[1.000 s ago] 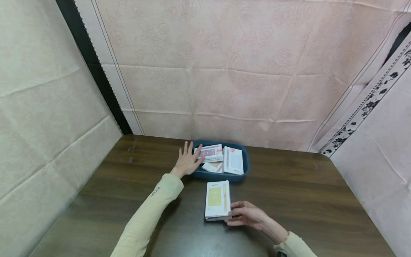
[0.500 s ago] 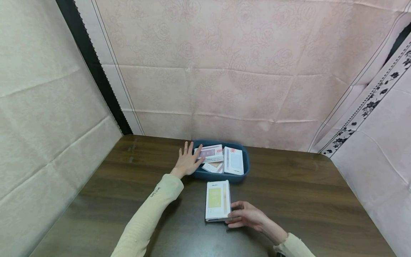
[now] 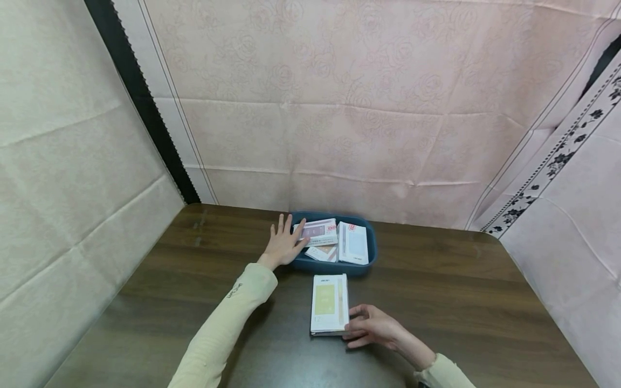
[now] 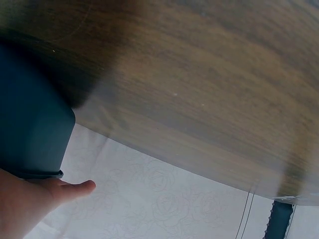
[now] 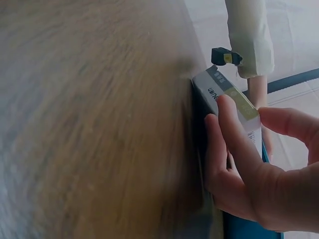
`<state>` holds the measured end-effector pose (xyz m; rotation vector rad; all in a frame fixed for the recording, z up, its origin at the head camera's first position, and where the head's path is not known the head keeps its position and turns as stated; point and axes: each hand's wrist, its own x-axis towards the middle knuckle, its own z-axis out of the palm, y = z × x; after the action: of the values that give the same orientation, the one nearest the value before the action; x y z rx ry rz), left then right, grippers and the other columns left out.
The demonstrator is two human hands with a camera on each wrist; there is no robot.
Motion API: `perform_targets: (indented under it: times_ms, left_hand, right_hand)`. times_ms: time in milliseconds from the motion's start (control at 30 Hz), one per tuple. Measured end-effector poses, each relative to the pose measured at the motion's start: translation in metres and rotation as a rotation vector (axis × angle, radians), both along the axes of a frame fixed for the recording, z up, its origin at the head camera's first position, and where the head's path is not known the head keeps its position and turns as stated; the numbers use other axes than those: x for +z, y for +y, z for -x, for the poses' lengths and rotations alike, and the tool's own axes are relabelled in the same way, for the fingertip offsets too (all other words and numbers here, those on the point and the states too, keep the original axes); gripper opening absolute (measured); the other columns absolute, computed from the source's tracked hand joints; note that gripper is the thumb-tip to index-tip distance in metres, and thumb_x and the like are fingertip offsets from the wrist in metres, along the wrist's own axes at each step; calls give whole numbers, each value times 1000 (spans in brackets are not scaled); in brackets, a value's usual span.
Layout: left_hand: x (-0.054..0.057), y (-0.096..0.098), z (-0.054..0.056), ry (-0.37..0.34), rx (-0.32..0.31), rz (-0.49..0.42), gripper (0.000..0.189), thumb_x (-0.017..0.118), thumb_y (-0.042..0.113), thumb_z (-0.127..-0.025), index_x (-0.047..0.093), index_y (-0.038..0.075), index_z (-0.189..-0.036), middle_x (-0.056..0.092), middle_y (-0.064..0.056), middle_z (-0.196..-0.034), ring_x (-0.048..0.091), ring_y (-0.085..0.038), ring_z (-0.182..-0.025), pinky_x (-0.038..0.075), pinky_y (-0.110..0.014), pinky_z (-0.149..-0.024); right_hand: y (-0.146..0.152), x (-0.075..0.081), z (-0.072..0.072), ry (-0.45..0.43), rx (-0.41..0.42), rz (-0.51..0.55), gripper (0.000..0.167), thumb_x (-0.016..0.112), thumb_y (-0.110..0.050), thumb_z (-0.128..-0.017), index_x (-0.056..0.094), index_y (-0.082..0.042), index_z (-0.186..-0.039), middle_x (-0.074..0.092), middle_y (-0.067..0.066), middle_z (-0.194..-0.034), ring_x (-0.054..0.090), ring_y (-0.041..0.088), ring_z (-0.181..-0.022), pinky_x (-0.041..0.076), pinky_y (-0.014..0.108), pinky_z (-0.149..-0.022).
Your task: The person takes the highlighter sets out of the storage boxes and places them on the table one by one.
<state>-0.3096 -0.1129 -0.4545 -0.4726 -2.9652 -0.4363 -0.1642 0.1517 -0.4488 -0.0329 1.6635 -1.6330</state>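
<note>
In the head view my left hand (image 3: pixel 283 245), fingers spread, rests at the left rim of a dark blue bin (image 3: pixel 352 269). In the left wrist view the thumb (image 4: pixel 77 190) lies along the bin's rim. Inside the bin lie several white boxes, among them a purple-panelled box (image 3: pixel 317 230) and a plain white box (image 3: pixel 354 245). A white box with a yellow-green panel (image 3: pixel 325 299) lies flat in front of the bin. My right hand (image 3: pixel 375 327) touches that box's right side with its fingertips. The right wrist view shows these fingers (image 5: pixel 234 134) against its printed narrow side.
All of this is on a dark brown wooden table (image 3: pixel 160 302). Pale patterned cloth (image 3: pixel 368 108) hangs behind the table's far edge and at both sides. The left sleeve (image 3: pixel 223 323) crosses the table left of the yellow-green box.
The yellow-green box and my right hand have shifted very slightly towards the near edge. My left hand stays at the bin's rim.
</note>
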Motion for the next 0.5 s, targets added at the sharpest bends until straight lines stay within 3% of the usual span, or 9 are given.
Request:
perform_targets:
  times_ms: [267, 500]
  left_hand:
    - [0, 0, 1, 2, 3, 4, 63, 26, 56, -91, 14, 24, -144, 10, -21, -149, -2, -42, -136, 10, -62, -104]
    - [-3, 0, 2, 0, 5, -5, 63, 26, 56, -91, 14, 24, -144, 10, -21, -149, -3, -41, -136, 10, -62, -103]
  right_hand:
    - [0, -1, -1, 61, 45, -104, 50, 58, -10, -84, 32, 10, -122, 53, 20, -103, 63, 21, -87, 52, 37, -75]
    - [0, -1, -1, 84, 59, -128, 50, 58, -12, -85, 33, 11, -122, 56, 19, -100, 64, 20, -86, 53, 36, -73]
